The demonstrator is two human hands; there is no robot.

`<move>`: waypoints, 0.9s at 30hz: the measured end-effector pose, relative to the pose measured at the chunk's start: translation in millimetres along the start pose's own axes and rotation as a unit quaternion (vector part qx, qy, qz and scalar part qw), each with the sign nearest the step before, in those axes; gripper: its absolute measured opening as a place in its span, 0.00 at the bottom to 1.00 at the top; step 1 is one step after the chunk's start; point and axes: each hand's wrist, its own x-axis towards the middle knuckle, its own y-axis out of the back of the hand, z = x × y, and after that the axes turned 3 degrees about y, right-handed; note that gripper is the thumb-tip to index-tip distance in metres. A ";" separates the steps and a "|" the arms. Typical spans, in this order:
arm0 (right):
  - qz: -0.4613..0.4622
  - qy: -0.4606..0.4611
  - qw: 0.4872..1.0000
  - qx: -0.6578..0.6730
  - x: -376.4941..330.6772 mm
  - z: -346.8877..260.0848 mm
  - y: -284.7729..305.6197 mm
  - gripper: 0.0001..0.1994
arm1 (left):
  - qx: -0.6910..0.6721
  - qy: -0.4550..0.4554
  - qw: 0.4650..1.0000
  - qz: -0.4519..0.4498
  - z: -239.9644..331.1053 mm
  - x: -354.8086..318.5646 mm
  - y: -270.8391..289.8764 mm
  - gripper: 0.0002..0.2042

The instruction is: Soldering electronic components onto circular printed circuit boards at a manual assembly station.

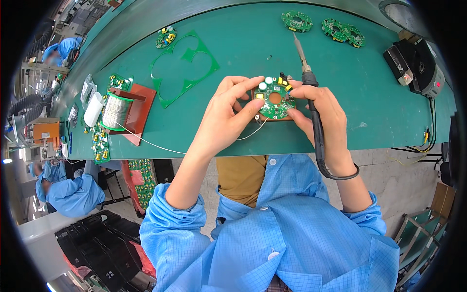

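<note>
Green board [276,111] near table edge [258,151]

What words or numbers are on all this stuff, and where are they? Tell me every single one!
Black plastic bins, lower left: small white characters, which I won't copy out.
Black box at the right: a glowing red display, too small to read.
Orange box at the far left: a pale label, too small to read.
Held circuit board: any print is too tiny to read.
</note>
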 end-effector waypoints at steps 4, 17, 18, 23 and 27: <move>0.003 0.000 1.000 -0.001 1.3 -0.3 -1.6 0.18 | 0.019 -0.010 1.000 0.011 2.1 -2.1 0.1 0.19; -0.012 0.012 1.000 -0.004 4.8 3.5 -2.6 0.19 | 0.117 -0.049 0.991 0.042 7.2 -3.6 -3.9 0.21; -0.020 0.012 1.000 -0.014 4.9 3.7 -1.6 0.19 | 0.123 -0.051 0.990 0.045 7.4 -2.9 -5.0 0.21; -0.028 0.030 0.999 -0.036 7.6 1.6 -1.5 0.19 | 0.121 -0.046 0.991 0.034 8.5 -3.5 -5.9 0.20; -0.063 0.039 0.995 -0.066 14.1 -1.0 -1.1 0.19 | 0.152 -0.112 0.980 0.066 8.5 -4.1 -1.0 0.19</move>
